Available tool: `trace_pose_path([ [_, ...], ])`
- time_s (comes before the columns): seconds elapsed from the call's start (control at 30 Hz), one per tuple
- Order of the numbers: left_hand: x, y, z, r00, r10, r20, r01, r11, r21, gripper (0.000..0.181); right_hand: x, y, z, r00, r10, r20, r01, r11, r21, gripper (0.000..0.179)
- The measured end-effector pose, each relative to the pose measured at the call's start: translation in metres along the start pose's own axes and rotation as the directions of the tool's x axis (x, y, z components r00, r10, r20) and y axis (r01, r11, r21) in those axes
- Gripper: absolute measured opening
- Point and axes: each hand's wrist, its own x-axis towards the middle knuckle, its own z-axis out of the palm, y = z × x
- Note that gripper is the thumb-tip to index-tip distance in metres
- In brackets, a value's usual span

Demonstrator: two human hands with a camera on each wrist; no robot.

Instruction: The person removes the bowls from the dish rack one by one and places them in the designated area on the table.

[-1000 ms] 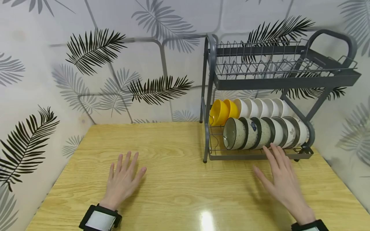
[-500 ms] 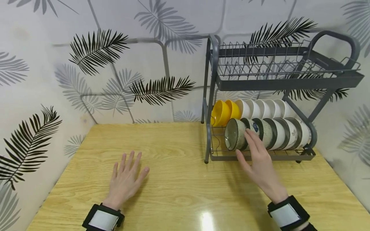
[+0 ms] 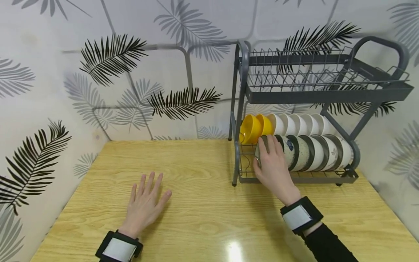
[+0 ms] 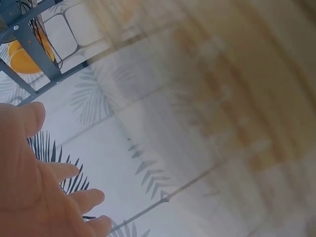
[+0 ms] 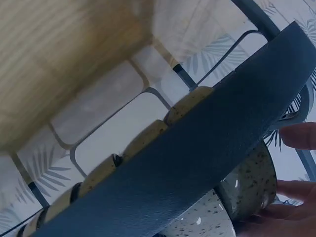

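My right hand (image 3: 273,165) is at the leftmost speckled grey-green bowl (image 3: 260,156) in the front row of a dish rack's lower tier. Its fingers curl over the bowl's rim and side, with the thumb near the opening. The hand covers much of this bowl from above. In the right wrist view, the speckled bowl (image 5: 249,185) appears beside the thumb and fingers, and a lighter speckled bowl (image 5: 200,219) sits against it. My left hand (image 3: 144,207) lies spread over the wooden table (image 3: 196,211), holding nothing; its fingers look relaxed in the left wrist view.
The dark grey two-tier rack (image 3: 327,96) stands at the back right, its upper wire tier overhanging the bowls. Behind the front row are yellow bowls (image 3: 252,129) and several white bowls (image 3: 288,125). A leaf-patterned wall (image 3: 183,72) closes off the back.
My right hand has moved left and forward from in front of the rack, and its fingers have curled onto the leftmost front bowl. The left hand has barely moved.
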Motion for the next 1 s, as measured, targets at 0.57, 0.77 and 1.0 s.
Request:
trace_pose_path([
  [0.57,0.002,0.003,0.002,0.998,0.052,-0.043,-0.053,0.998,-0.032,0.068,0.026,0.010,0.016,0.999,0.014,0.035,-0.009,0.990,-0.142,0.040],
  [0.77,0.003,0.004,0.002,0.995,0.080,-0.060,-0.083,0.996,-0.036,0.067,0.032,0.012,0.017,0.998,0.025,0.051,-0.016,0.984,-0.178,0.028],
  [1.0,0.003,0.003,0.004,0.994,0.092,-0.067,-0.095,0.994,-0.045,0.066,0.035,0.014,0.020,0.999,0.023,0.028,-0.018,0.988,-0.153,0.024],
])
